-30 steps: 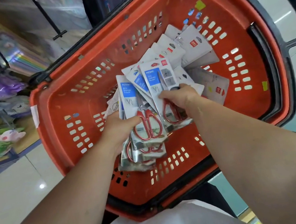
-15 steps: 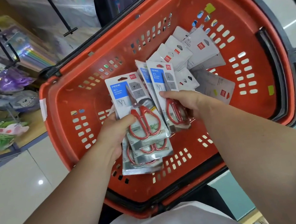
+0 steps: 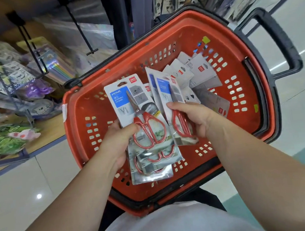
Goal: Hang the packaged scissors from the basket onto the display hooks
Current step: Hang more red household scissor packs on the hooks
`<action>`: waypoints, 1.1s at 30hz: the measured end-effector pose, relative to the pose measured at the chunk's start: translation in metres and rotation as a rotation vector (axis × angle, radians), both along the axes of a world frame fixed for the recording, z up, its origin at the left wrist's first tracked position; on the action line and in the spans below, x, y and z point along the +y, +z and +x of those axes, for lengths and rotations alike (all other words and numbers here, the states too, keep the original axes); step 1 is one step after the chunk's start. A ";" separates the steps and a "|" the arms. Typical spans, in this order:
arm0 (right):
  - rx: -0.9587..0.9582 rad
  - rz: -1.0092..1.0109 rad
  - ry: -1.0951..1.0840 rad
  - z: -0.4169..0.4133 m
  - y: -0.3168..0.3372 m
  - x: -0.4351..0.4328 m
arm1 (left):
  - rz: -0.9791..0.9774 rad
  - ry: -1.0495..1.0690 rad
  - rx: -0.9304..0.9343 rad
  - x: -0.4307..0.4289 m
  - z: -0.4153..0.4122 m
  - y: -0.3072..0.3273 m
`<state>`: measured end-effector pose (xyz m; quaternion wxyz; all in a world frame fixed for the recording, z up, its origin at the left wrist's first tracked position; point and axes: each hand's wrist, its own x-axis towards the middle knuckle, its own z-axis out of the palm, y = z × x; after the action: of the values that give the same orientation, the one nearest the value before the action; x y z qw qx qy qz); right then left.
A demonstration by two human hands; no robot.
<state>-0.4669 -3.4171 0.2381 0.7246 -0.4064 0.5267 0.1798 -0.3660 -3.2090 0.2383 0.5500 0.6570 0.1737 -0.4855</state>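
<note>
Above the red basket (image 3: 214, 33), the left hand (image 3: 119, 140) has its fingers curled round a fanned stack of packaged scissors (image 3: 126, 103), thumb across the top card. The right hand (image 3: 193, 117) grips further packs (image 3: 170, 95) just beside it, card edges nearly touching. Loose packs (image 3: 200, 72) lie toward the basket's far wall. Black display hooks (image 3: 77, 27) jut out at upper left, with bare floor (image 3: 21, 194) below.

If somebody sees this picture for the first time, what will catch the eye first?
The big red basket fills the middle of the view, with grey-backed packs lying loose at its far side. Over it, the left hand grips a stack of packaged scissors with red handles, and the right hand holds more packs beside it.
</note>
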 end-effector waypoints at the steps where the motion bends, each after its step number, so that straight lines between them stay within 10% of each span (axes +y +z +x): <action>1: -0.014 -0.030 -0.019 -0.003 0.005 -0.001 | 0.005 0.014 -0.010 0.001 0.000 0.005; 33: -0.459 -0.156 0.107 -0.006 0.155 0.063 | -0.361 0.286 -0.036 0.029 -0.033 0.143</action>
<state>-0.4729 -3.3545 0.3936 0.7813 -0.5186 0.3382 0.0796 -0.3990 -3.1799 0.3813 0.7248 0.5254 0.1655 -0.4139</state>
